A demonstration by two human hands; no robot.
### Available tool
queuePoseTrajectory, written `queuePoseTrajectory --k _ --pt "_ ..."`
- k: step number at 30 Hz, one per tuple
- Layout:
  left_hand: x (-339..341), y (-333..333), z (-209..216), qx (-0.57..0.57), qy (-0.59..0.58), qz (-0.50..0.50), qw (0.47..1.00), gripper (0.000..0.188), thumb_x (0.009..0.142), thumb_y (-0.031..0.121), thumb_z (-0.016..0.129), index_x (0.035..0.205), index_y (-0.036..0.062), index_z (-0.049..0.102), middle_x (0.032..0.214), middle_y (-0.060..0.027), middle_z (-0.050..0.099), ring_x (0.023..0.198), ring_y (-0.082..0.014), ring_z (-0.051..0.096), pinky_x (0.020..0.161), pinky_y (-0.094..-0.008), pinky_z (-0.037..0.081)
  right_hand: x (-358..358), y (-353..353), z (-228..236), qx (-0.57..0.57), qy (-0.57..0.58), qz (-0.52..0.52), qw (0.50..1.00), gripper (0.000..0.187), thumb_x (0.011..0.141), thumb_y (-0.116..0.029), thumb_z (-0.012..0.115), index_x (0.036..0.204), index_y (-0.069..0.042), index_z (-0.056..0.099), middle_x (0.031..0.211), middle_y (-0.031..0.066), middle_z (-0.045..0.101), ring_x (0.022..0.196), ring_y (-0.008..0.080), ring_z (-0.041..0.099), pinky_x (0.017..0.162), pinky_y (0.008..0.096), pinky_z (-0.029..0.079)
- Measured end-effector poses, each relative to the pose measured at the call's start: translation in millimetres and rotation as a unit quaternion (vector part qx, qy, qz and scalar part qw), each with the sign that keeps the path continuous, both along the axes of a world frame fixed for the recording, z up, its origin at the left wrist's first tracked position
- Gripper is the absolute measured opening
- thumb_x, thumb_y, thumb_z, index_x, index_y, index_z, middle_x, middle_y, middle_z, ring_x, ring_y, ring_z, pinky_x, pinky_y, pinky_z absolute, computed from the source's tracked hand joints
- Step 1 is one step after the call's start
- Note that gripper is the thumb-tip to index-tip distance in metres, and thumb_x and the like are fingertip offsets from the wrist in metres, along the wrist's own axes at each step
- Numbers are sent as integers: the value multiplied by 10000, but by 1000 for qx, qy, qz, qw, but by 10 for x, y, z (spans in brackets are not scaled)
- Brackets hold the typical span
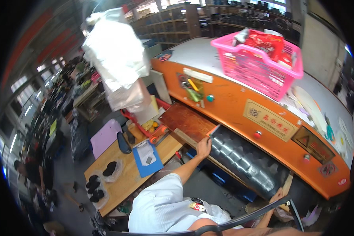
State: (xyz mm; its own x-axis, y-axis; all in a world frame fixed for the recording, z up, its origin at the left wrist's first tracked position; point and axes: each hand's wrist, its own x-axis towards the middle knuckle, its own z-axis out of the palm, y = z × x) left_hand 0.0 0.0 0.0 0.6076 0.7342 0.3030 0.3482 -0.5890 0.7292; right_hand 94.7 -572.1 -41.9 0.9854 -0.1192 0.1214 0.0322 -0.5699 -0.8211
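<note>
A long dark glossy sheet [244, 163] with a rippled, scalloped shine lies under the front of an orange machine [228, 100]. My left hand [203, 148] is closed at its left end, beside a reddish-brown board [188, 120]. At the opposite end, my right hand [277, 195] has its fingers curled on the near right corner; part of that hand is hidden behind a dark frame bar [259, 214]. Under the sheet's near side runs a narrow wooden edge [220, 165].
A pink basket [251, 74] with red packets stands on the machine's pale top. Left is a wooden table [126, 179] with a blue clipboard [147, 159], a dark shoe [124, 143] and bagged black pieces [94, 185]. White plastic bags [116, 55] hang above. Teal-handled scissors [329, 129] lie right.
</note>
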Motion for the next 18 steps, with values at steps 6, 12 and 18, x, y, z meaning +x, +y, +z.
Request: queuePoseTrajectory --k 6,12,18 --pt "-509 -62 -91 -43 -6 -2 999 333 1048 299 583 1197 23 695 1141 -243 721 1076 -467 678 922 -523 537 -449 -195 -263 -68 -34 7 997 514 1139 -313 505 1181 173 665 1036 289 749 944 334 693 883 408 519" --pt "-1137 -190 48 -58 -3 39 998 326 987 193 624 1258 21 678 1172 -191 703 1095 -394 660 955 -485 515 -618 -569 -458 -287 -18 -130 949 539 980 -432 704 1218 51 674 1205 294 633 1105 423 583 976 517 471" --pt "-440 -1161 456 64 -73 -212 973 503 801 53 681 1299 5 626 1285 -218 654 1218 -438 600 1046 -522 475 -506 505 532 -160 -41 -9 986 600 938 -249 789 1385 78 555 1430 258 574 1294 410 561 1104 476 447"
